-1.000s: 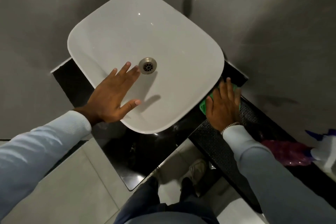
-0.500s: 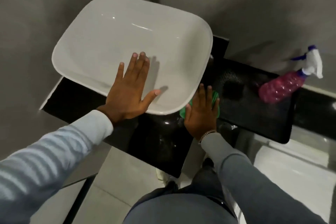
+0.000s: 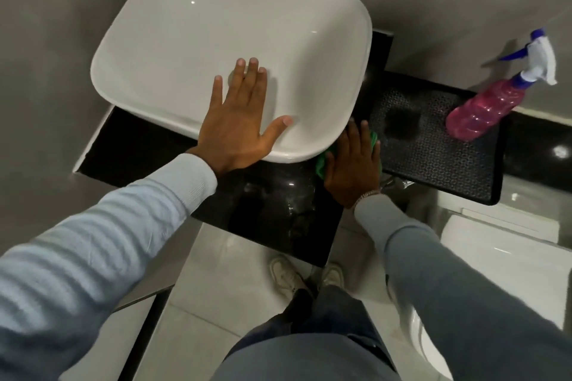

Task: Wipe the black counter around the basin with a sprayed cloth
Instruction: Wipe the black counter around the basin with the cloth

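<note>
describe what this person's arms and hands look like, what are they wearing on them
Both arms are in long pale blue-grey knit sleeves with ribbed cuffs. The left hand is bare, with no ring or watch visible. The right hand has a silver chain bracelet at the wrist.

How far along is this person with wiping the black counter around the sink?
Midway, at a guess. The spray bottle lies set down on the dark mat, so spraying looks finished. In hand: the right hand presses the green cloth flat on the black counter by the sink's front right corner, while the left hand rests on its rim. The counter's left side looks untouched, though that is hard to tell.
</note>
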`<action>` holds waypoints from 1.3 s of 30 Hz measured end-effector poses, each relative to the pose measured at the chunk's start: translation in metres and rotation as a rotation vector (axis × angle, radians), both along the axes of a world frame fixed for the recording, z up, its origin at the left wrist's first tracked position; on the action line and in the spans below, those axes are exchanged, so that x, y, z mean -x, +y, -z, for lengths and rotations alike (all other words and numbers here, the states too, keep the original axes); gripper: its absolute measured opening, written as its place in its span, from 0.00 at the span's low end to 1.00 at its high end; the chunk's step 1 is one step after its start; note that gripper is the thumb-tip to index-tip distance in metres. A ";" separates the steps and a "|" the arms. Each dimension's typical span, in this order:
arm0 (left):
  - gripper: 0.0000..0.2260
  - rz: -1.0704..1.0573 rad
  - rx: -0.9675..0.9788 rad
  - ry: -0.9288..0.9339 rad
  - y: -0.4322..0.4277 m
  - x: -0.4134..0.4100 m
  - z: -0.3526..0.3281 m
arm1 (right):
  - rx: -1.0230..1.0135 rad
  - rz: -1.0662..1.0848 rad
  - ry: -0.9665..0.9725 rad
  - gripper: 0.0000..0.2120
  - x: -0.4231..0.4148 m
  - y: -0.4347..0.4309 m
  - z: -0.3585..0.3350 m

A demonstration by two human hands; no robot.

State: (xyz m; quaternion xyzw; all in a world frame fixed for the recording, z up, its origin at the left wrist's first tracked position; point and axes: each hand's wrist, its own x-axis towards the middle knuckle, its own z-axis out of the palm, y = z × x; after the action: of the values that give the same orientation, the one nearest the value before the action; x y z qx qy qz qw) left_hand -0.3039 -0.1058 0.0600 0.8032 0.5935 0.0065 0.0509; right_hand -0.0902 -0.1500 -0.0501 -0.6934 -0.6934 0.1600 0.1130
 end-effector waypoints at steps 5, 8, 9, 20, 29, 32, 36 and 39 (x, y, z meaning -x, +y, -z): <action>0.40 -0.014 -0.007 0.010 0.004 -0.003 0.000 | -0.015 0.053 -0.007 0.31 -0.005 0.030 0.000; 0.40 -0.025 -0.018 0.021 0.003 -0.002 0.001 | -0.029 0.101 0.006 0.30 0.004 0.022 0.002; 0.41 -0.032 -0.023 0.023 0.002 -0.002 0.002 | -0.032 0.112 0.009 0.30 0.007 0.017 0.002; 0.42 0.010 -0.003 -0.076 -0.005 0.003 0.006 | 0.024 0.088 -0.159 0.31 0.040 -0.078 -0.001; 0.44 0.016 -0.019 0.021 0.026 0.122 0.009 | 0.097 0.597 -0.142 0.30 0.074 -0.009 -0.011; 0.44 0.069 -0.029 0.002 0.034 0.134 0.009 | 0.091 0.565 -0.181 0.30 0.100 -0.023 -0.011; 0.44 0.145 -0.020 -0.029 0.038 0.138 0.012 | 0.037 0.317 -0.189 0.30 0.139 -0.074 -0.010; 0.45 0.196 -0.008 -0.023 0.048 0.151 0.012 | 0.037 0.162 -0.225 0.30 0.124 -0.117 -0.008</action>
State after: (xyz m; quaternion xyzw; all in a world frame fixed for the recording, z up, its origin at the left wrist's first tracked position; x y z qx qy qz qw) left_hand -0.4547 -0.0575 0.0475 0.8576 0.5113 0.0130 0.0548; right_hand -0.2139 -0.2668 -0.0420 -0.7627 -0.6403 0.0843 0.0343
